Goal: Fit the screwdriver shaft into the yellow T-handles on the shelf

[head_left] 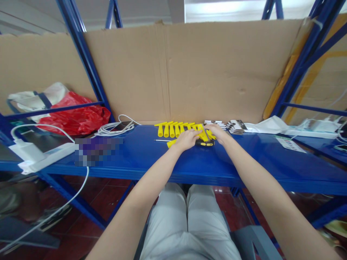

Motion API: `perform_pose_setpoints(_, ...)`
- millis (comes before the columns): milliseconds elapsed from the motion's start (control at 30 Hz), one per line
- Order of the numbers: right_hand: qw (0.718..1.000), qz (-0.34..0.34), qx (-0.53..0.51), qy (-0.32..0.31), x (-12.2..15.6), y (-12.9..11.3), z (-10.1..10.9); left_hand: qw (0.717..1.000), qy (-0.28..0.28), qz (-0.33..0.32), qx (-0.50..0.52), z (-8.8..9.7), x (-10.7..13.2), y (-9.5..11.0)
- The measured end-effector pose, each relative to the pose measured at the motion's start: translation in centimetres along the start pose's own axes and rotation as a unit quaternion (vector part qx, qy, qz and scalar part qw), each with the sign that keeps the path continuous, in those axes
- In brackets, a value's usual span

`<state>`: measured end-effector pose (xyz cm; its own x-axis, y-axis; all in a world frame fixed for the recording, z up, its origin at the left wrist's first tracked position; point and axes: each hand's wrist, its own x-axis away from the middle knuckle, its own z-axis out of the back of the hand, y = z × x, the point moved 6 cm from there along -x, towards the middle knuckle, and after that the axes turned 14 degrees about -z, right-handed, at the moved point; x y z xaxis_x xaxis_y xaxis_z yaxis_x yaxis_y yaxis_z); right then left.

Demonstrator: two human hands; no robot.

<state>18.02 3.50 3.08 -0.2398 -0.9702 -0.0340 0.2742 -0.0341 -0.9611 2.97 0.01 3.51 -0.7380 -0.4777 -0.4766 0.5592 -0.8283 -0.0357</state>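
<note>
My left hand [187, 140] is closed around a yellow plastic tool with a round handle and a wider flat head [202, 133]. Its handle end seems to stick out at the left of my fingers. My right hand [217, 133] has its fingertips bent onto the top of that head; they partly hide it. Below my hands lies a screwdriver with a black and yellow handle [207, 143], and a thin metal shaft [162, 140] shows to the left. Behind my left hand several similar yellow tools [165, 130] stand in a row.
Small printed packets [236, 126] and a white plastic bag [267, 125] lie right of the tools on the blue table [260, 159]. A coiled white cable [115, 128], a power strip [51, 157] and a red bag [77, 113] are at left. Cardboard [211, 72] closes the back.
</note>
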Motion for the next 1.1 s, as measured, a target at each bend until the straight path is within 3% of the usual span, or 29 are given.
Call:
perform_pose_setpoints(133, 0.998, -0.045, 0.032, -0.038, 0.7, 0.1, -0.4, 1.0, 0.012, 0.011, 0.008, 0.0, 0.1, -0.3)
perform_pose_setpoints(267, 0.997, -0.044, 0.054, -0.03, 1.0, -0.1, -0.4, 1.0, 0.009, 0.017, 0.013, 0.0, 0.2, -0.1)
perform_pose_setpoints(467, 0.998, -0.051, 0.034, -0.032, 0.9, 0.1, -0.5, 0.998, -0.039, 0.034, -0.022, -0.5, 0.2, 0.2)
perform_pose_setpoints(700, 0.995, -0.004, 0.055, -0.085, 0.5, 0.0, -0.8, 0.998, -0.03, 0.043, -0.032, -0.4, 0.3, -0.4)
perform_pose_setpoints(767, 0.994, 0.032, 0.09, -0.05, 0.1, -0.3, 0.4, 0.998, -0.014, 0.05, -0.02, 0.0, 0.4, -0.6)
perform_pose_setpoints(833, 0.982, 0.06, 0.171, 0.043, -0.3, -0.4, 2.5, 0.998, 0.009, 0.063, -0.005, 0.5, 0.4, -1.0)
perform_pose_setpoints(933, 0.912, 0.025, 0.349, 0.213, -0.5, 0.1, 6.3, 0.995, 0.055, 0.08, 0.024, 1.4, 0.5, -1.8)
perform_pose_setpoints(1000, 0.878, -0.021, 0.409, 0.247, -0.7, 0.9, 8.0, 0.991, 0.09, 0.086, 0.047, 1.9, 0.5, -2.4)
perform_pose_setpoints(1100, 0.86, -0.085, 0.454, 0.216, -1.3, 2.3, 9.1, 0.984, 0.129, 0.097, 0.078, 2.3, 0.5, -3.1)
